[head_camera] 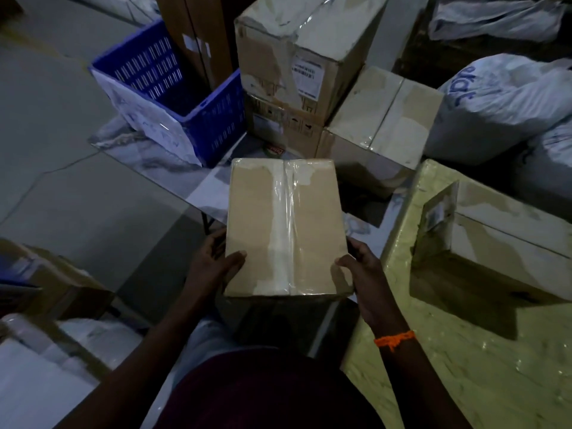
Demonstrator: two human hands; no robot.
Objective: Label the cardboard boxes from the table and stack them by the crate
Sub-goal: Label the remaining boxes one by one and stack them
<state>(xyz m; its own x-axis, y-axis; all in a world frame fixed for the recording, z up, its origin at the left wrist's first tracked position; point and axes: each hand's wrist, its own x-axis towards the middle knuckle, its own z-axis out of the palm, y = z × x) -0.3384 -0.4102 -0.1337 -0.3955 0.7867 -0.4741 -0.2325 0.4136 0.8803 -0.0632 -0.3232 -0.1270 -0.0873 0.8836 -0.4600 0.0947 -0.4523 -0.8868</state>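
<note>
Centre: cardboard box (283, 227), carried off the surfaces between both hands, top face up, sealed lengthwise with a strip of clear tape (288, 212). Positioned just left of the table (464, 366), nearer the viewer than the blue crate (173, 88) and touching neither.

Left hand (216, 261): clamped on the near left corner of the box. Thumb (235, 258) laid flat on the top face; fingers (216, 239) curled round the left side wall, tips hidden behind the box.

Right hand (362, 270): clamped on the near right corner in mirror fashion. Thumb (345, 261) pressed on the top face; fingers (356, 246) wrapped over the right side wall. Orange thread band (394, 338) at the wrist.

Background, upper centre: stacked boxes (294, 57), two high, just right of the crate, with a printed label (306, 77) on the upper one. Low taped box (380, 128) on the floor, against the right side of that stack.

Right: another carton (495, 243) resting on the table, a small sticker on its end face. White sacks (501, 109) beyond the table's far corner.
</note>
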